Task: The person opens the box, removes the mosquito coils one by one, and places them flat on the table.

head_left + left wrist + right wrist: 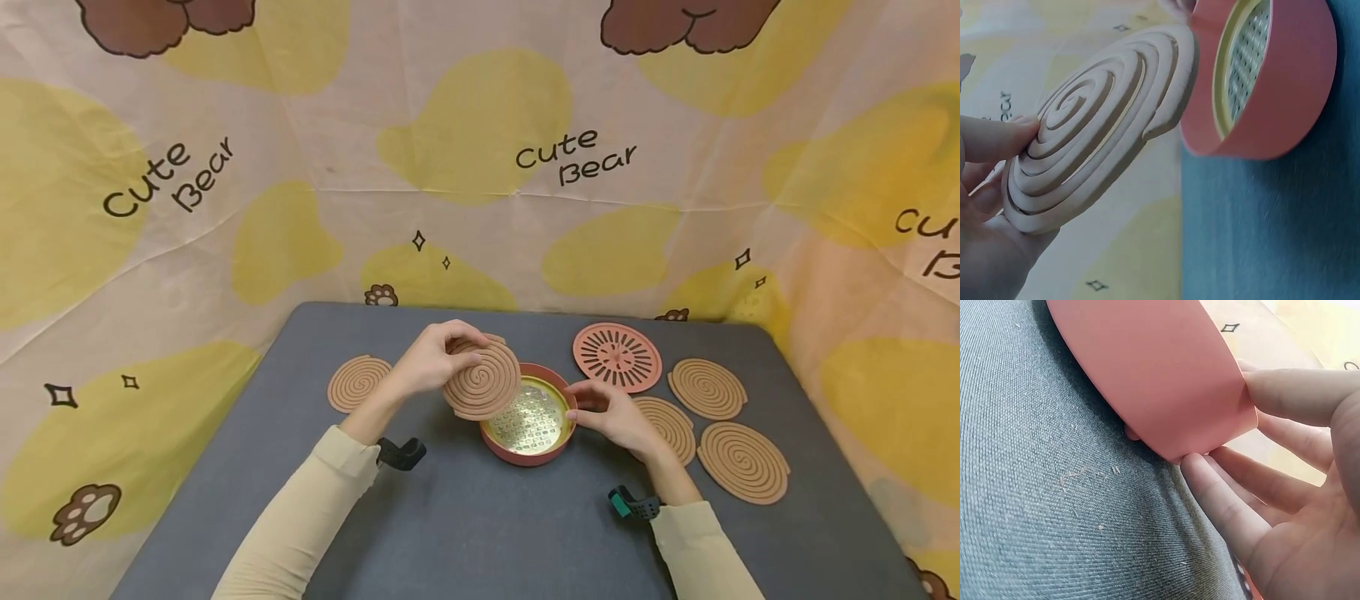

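Note:
A tan mosquito coil (482,385) is pinched between the thumb and fingers of my left hand (437,358), its spiral face tilted towards me. In the left wrist view the coil (1104,125) is raised beside the round pink mosquito coil holder (1300,81). The holder's wall (517,457) surrounds a yellow-rimmed metal dish (528,421) with a patterned floor; the coil overlaps its left side in the head view. My right hand (613,417) grips the holder's right side. The right wrist view shows its thumb at the holder's edge (1210,381) and other fingertips lower on the wall.
A slotted pink lid (617,358) lies behind my right hand. Several coils rest on the grey table (480,533): one (360,384) at the left, others (707,388) (744,462) at the right, one (666,427) partly behind my right hand. A printed cloth (465,125) hangs behind.

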`<move>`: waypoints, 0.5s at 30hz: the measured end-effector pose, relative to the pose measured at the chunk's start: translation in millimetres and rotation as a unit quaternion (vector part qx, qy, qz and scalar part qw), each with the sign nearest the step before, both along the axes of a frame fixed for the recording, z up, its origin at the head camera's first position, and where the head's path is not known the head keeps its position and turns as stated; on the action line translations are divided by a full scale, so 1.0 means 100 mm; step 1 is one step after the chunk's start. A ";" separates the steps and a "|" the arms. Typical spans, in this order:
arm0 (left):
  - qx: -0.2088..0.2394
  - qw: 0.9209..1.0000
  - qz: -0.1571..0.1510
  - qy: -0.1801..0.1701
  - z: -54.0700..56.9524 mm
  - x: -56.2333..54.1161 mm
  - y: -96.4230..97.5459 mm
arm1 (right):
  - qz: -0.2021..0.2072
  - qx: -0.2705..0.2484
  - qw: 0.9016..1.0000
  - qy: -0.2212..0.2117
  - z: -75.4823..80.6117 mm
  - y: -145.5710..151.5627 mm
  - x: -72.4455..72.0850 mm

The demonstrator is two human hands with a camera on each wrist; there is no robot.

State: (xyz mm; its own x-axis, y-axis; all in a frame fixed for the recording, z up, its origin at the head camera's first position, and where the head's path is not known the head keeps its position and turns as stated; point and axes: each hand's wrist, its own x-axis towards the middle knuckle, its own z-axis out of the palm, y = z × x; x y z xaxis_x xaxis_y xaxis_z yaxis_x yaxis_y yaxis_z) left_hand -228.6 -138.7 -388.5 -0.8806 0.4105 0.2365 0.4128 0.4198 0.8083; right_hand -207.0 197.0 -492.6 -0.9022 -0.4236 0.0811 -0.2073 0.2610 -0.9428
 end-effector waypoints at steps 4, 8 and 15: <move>0.002 1.000 0.023 -0.007 0.04 -0.01 -0.14 | -0.003 0.001 1.000 -0.002 -0.01 0.00 -0.01; 0.018 0.998 0.048 -0.022 0.05 -0.02 -0.27 | -0.001 -0.002 1.000 -0.001 -0.01 0.00 -0.01; 0.055 0.993 0.089 -0.057 -0.04 -0.04 -0.47 | 0.000 0.002 1.000 0.000 -0.01 0.01 0.00</move>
State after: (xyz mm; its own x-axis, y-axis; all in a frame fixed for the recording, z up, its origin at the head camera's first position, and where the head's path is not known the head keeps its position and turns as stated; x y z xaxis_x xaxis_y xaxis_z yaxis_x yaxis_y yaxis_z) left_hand -232.5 -185.9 -392.6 -0.9606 0.2225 0.1665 0.2434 0.3848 0.8903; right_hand -207.2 197.9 -493.3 -0.9024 -0.4234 0.0802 -0.2078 0.2646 -0.9417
